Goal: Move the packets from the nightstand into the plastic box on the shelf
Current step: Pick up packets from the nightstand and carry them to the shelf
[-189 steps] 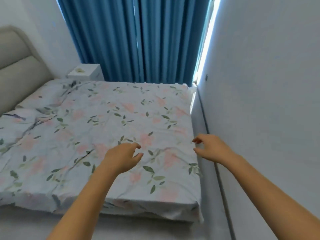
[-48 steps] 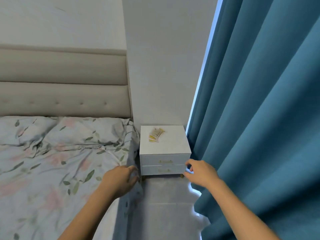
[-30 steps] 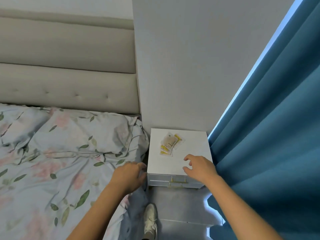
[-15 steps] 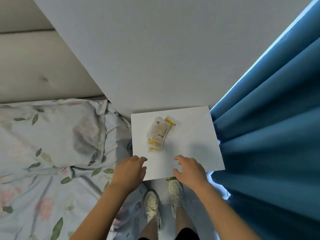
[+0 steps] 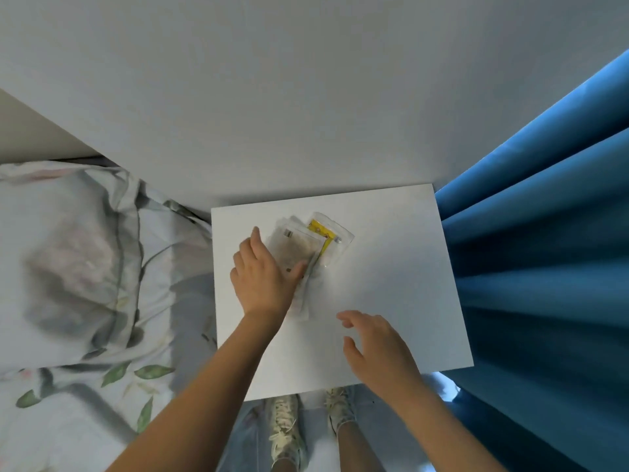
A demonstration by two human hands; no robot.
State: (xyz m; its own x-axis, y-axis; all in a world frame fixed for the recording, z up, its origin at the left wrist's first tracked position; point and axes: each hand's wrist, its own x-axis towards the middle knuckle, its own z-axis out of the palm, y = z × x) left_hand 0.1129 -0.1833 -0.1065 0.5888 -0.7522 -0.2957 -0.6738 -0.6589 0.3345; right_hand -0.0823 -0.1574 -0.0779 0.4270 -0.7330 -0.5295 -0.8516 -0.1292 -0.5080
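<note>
Top-down head view onto white nightstand [image 5: 391, 284], pushed against the wall [image 5: 272, 97]. Packets [image 5: 303, 248] lie in an overlapping stack on the nightstand top, toward its back-left part; clear wrappers, one with yellow print [image 5: 320, 233] sticking out at the far right of the stack, the others pale beige, blurred, count not clear. Left hand [image 5: 262, 279] is down on the near-left part of the stack, thumb [image 5: 297, 269] laid over the top packet, fingers along the stack's left edge; grip is taking hold of the packets, with the stack edge under the thumb bent up a little. Whether the fingers reach under the stack cannot be told. Right hand [image 5: 377, 349] hovers over the front-middle of the nightstand top, fingers loosely spread and slightly curled, grip released, holding nothing, apart from the packets. Blue curtain [image 5: 544, 267] hangs just right of the nightstand, touching its right edge. Bed with floral bedding [image 5: 85, 284] on the left, close beside the nightstand. Two light sneakers [image 5: 286, 427] on the floor below the nightstand's front edge.
</note>
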